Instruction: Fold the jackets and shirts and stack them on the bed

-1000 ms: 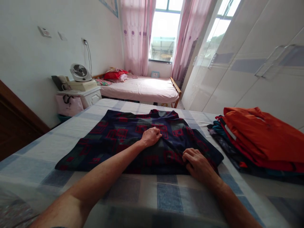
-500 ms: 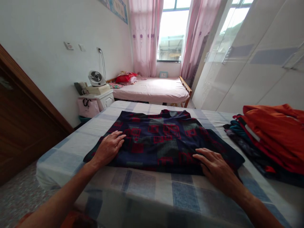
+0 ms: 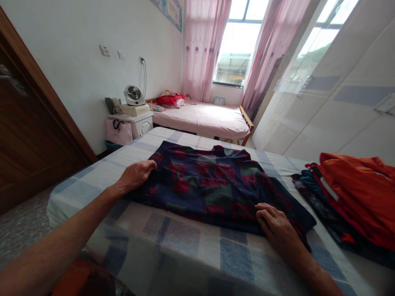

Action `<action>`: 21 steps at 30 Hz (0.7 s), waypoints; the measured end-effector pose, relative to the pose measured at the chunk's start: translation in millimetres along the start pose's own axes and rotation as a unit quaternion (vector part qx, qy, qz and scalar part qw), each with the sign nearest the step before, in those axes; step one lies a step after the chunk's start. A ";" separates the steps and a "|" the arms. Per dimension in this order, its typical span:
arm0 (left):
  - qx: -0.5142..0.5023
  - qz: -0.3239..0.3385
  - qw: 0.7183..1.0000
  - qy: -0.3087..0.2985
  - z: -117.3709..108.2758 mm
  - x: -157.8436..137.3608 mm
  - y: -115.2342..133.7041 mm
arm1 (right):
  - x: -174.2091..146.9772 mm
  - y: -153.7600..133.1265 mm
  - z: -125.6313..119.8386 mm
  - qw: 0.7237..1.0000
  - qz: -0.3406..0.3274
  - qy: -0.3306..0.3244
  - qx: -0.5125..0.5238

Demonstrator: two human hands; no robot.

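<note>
A dark navy shirt with red and green block patterns lies spread on the checked bed, its collar toward the far side. At its left side, my left hand is closed, fingertips pinching the cloth by the sleeve and lifting it slightly. My right hand rests on the shirt's lower right part, palm down, with its fingers bent and lying on the fabric. The thumb of this hand is mostly hidden.
A stack of folded clothes, orange on top, sits on the bed to the right. Beyond are a pink-sheeted bed, a nightstand with a fan, and a white wardrobe. A wooden door stands left.
My left hand has gone from lying spread on the shirt to pinching its left side, pulling the cloth there up and inward. The right hand's fingers have bent more. The view has tilted.
</note>
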State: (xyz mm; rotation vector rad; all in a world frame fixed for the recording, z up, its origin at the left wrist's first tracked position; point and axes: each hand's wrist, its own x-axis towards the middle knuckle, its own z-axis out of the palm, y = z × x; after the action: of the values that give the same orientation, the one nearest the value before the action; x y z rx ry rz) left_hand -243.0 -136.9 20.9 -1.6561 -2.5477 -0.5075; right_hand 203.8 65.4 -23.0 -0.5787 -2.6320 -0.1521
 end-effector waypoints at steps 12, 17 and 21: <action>-0.034 0.019 0.999 -0.015 16.9 -5.9 16.5 | -3.6 1.9 7.8 1.000 0.018 0.017 0.007; -0.059 -0.001 0.998 0.015 14.0 0.0 31.1 | -6.0 2.2 10.1 1.000 0.018 0.016 0.002; -0.024 -0.071 0.996 0.043 8.1 -4.9 41.2 | -7.1 5.0 5.9 1.000 0.021 -0.007 0.009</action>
State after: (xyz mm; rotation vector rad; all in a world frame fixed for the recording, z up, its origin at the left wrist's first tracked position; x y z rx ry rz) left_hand -202.9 -123.6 22.0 -1.4394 -2.6235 -0.6402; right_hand 209.3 68.5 -31.4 -0.6303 -2.6300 -0.1127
